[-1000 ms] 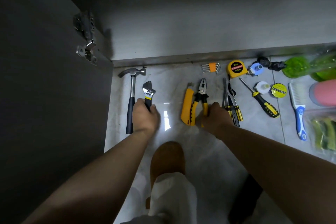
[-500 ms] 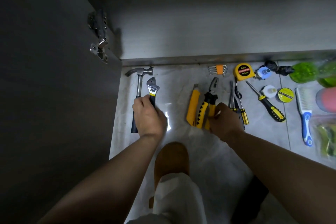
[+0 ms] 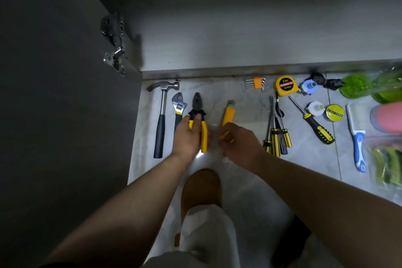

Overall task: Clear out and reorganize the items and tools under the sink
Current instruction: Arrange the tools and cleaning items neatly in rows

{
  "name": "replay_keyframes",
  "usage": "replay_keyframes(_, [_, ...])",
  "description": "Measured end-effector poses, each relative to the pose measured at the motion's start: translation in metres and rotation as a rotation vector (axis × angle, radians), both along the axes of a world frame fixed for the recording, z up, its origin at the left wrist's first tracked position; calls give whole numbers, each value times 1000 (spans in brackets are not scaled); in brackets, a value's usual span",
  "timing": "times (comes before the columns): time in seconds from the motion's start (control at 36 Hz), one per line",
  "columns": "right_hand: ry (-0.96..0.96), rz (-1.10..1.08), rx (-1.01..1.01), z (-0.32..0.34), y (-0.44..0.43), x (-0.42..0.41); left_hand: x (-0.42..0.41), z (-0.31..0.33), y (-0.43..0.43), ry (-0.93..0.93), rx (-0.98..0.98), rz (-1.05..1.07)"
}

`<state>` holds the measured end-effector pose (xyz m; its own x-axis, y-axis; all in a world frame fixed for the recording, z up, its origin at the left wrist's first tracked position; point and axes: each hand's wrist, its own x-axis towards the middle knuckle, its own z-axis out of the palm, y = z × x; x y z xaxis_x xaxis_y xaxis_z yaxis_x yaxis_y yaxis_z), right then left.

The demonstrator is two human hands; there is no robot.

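Half a second back I had my left hand (image 3: pixel 187 135) on the adjustable wrench (image 3: pixel 178 106) and my right hand (image 3: pixel 239 143) on the pliers (image 3: pixel 198 115). That has swapped. The pliers have crossed over from their old spot just right of the utility knife (image 3: pixel 228 115). They now sit just right of the wrench, nose pointing at the cabinet, and my left hand holds them. Its fingers are curled round the left yellow handle and the thumb lies on top near the pivot. I cannot tell whether the pliers are resting on the floor tiles (image 3: pixel 243 111) or are just off them.

My right hand has gone to the utility knife and grips its near end. The fingers are folded round it, but the grip is blurred. The wrench lies free, touching no hand, beside the hammer (image 3: pixel 162 111), which has not moved.

To the right, the bundle of screwdrivers (image 3: pixel 276 135), the tape measure (image 3: pixel 285 86) and the hex keys (image 3: pixel 256 83) lie as before.
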<state>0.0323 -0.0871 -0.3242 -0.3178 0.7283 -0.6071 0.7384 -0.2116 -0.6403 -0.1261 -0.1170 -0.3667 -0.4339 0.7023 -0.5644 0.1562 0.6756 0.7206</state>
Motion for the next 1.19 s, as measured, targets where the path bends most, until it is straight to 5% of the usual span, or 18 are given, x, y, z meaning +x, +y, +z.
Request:
replay_keyframes(0.11, [-184,5,156,-1,6,37,-3,0,1,23,-19,48])
replay_keyframes(0.25, [-300,-107,145,-7,5,69,-2,1,-7,255,-87,-141])
replay_keyframes(0.47, [-215,7,266,-2,0,52,-9,2,-19,591,-6,-218])
replay_keyframes(0.61, [-78,147,307,1,-6,19,-37,-1,-21,802,-38,-51])
replay_keyframes(0.78, [4,307,223,-3,-25,-3,-60,-20,-31,599,-136,34])
replay_keyframes(1.19, [-112,481,50,-24,-37,-49,-68,-25,-41,604,-5,127])
